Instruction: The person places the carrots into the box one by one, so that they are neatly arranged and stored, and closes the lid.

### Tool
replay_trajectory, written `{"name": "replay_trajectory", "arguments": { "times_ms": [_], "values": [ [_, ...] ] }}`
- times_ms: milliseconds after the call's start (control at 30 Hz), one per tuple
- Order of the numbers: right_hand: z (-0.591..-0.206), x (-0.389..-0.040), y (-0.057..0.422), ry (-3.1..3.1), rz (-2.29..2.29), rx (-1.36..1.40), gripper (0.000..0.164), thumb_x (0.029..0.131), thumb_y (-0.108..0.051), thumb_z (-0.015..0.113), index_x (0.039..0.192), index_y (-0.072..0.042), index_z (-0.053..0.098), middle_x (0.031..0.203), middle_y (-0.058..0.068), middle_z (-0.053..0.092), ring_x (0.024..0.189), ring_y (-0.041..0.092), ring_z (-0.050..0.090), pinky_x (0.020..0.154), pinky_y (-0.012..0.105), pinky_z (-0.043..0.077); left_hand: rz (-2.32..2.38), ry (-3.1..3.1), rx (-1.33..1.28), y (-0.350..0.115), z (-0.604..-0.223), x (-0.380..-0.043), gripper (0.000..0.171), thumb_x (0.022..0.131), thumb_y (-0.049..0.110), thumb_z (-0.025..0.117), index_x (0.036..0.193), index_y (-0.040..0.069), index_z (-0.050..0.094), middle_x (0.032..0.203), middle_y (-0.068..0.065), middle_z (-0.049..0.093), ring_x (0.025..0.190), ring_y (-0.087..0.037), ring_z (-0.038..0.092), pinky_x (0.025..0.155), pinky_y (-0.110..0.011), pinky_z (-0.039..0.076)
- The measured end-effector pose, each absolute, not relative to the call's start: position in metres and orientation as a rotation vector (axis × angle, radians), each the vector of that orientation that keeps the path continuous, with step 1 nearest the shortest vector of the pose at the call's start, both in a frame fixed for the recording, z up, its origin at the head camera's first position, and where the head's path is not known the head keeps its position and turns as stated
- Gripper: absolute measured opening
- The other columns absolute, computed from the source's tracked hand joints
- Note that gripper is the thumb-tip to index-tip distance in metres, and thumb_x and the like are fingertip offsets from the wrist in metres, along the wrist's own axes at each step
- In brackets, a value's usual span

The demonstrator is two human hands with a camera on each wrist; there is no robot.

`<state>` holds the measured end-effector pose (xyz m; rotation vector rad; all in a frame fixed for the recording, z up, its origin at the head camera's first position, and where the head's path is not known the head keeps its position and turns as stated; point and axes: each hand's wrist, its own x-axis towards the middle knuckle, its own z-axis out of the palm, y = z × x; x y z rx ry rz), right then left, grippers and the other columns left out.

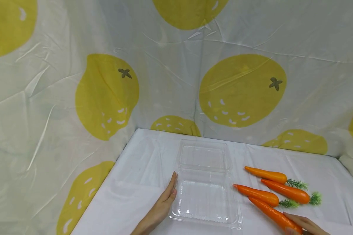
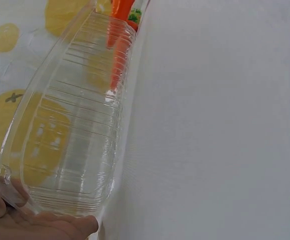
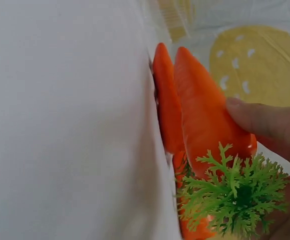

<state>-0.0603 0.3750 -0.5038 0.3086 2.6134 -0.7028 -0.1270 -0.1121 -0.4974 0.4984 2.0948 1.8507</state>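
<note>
A clear plastic clamshell box (image 1: 204,199) lies on the white cloth with its lid (image 1: 205,156) folded back away from me. My left hand (image 1: 161,207) holds the box at its left side, the thumb at the rim and the fingers along the outer wall (image 2: 67,187). At the lower right my right hand (image 1: 307,224) grips an orange carrot (image 1: 273,212) near its thick end, thumb on its side. Its green leafy top (image 3: 237,192) shows in the right wrist view. The held carrot's tip points toward the box and overlaps another carrot (image 1: 257,195).
Two further carrots, an upper one (image 1: 266,174) and a redder one (image 1: 288,191), lie right of the box, with green tops to the right. Behind the table (image 1: 135,163) and along its left side hangs a lemon-print curtain (image 1: 170,81).
</note>
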Motion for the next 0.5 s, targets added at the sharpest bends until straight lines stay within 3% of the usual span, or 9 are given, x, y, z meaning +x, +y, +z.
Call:
{"name": "replay_trajectory", "arguments": {
  "times_ms": [133,300,367,500],
  "values": [
    [-0.497,-0.063,0.37,2.664,-0.764,0.369,0.087,0.092,-0.069,0.063,0.146,-0.001,0.057,0.138,0.034,0.057,0.109,0.035,0.065,0.079,0.046,0.06,1.85,2.099,0.498,-0.112,-0.497,-0.127,0.062,0.115,0.019,0.025,0.166,0.011,-0.009,0.175,-0.012,-0.007,0.161,-0.034,-0.01,0.107,0.005,0.004],
    [-0.489,-0.06,0.359,2.88,-0.967,0.414,0.068,0.095,-0.058,0.069,0.141,-0.008,0.065,0.137,0.026,0.064,0.092,-0.008,0.058,0.07,0.02,0.056,1.848,2.103,0.498,-0.112,-0.496,-0.126,0.062,0.115,0.018,0.025,0.166,0.011,-0.008,0.175,-0.013,-0.007,0.161,-0.034,-0.011,0.107,0.005,0.003],
    [-0.485,-0.059,0.354,2.963,-1.028,0.405,0.06,0.095,-0.05,0.072,0.138,-0.009,0.067,0.131,0.02,0.069,0.085,-0.019,0.049,0.066,0.015,0.054,1.854,2.104,0.508,-0.112,-0.496,-0.126,0.062,0.115,0.018,0.026,0.166,0.01,-0.008,0.175,-0.014,-0.007,0.16,-0.035,-0.011,0.107,0.005,0.004],
    [-0.475,-0.062,0.345,3.008,-1.101,0.417,0.056,0.096,-0.045,0.073,0.137,-0.008,0.068,0.119,-0.009,0.072,0.084,-0.023,0.048,0.065,0.014,0.054,1.858,2.102,0.51,-0.112,-0.497,-0.126,0.062,0.115,0.018,0.026,0.166,0.01,-0.008,0.175,-0.013,-0.007,0.16,-0.034,-0.011,0.107,0.004,0.004]
  ]
}}
